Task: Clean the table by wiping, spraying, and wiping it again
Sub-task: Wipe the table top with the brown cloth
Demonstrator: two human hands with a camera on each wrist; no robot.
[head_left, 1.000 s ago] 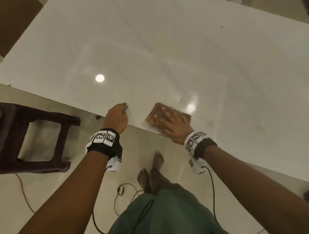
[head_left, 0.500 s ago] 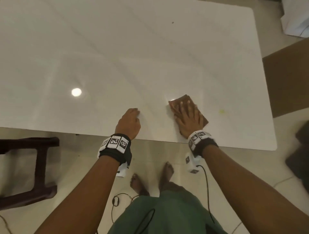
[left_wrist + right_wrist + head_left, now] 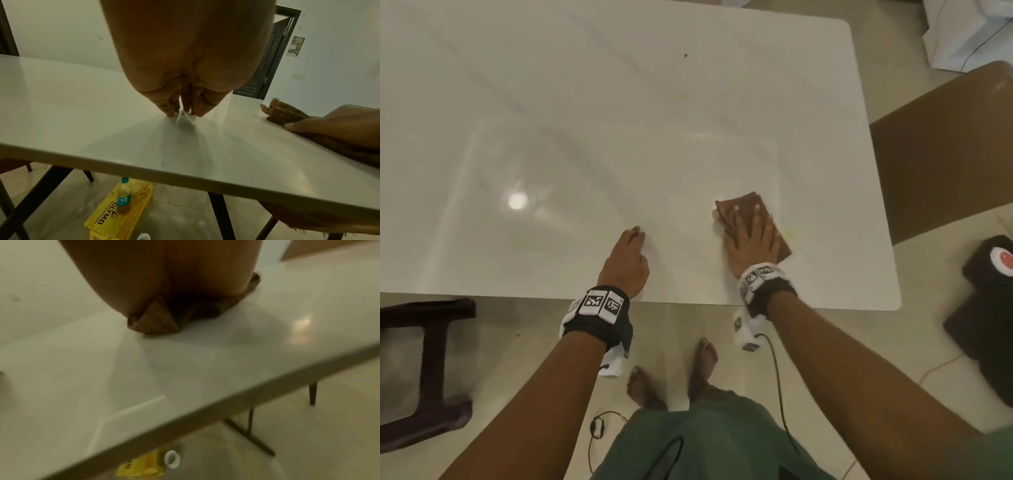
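A glossy white table (image 3: 619, 120) fills the head view. My right hand (image 3: 750, 229) lies flat with spread fingers on a folded brown cloth (image 3: 744, 202) near the front right of the table, pressing it down. The right wrist view shows the cloth (image 3: 156, 321) bunched under the palm. A faint yellow smear (image 3: 787, 234) sits just right of the cloth, and another one (image 3: 683, 97) lies farther back. My left hand (image 3: 635, 243) rests on its bent fingertips (image 3: 170, 112) by the front edge and holds nothing.
A dark wooden stool (image 3: 424, 359) stands left of me. A brown chair (image 3: 941, 154) is at the table's right end, with a black object (image 3: 989, 308) on the floor nearby. Under the table lie a yellow box (image 3: 131, 216) and a bottle (image 3: 124, 193).
My right hand has slid the cloth to the right along the front of the table, turning straighter. My head has turned right. The left hand stays resting by the front edge.
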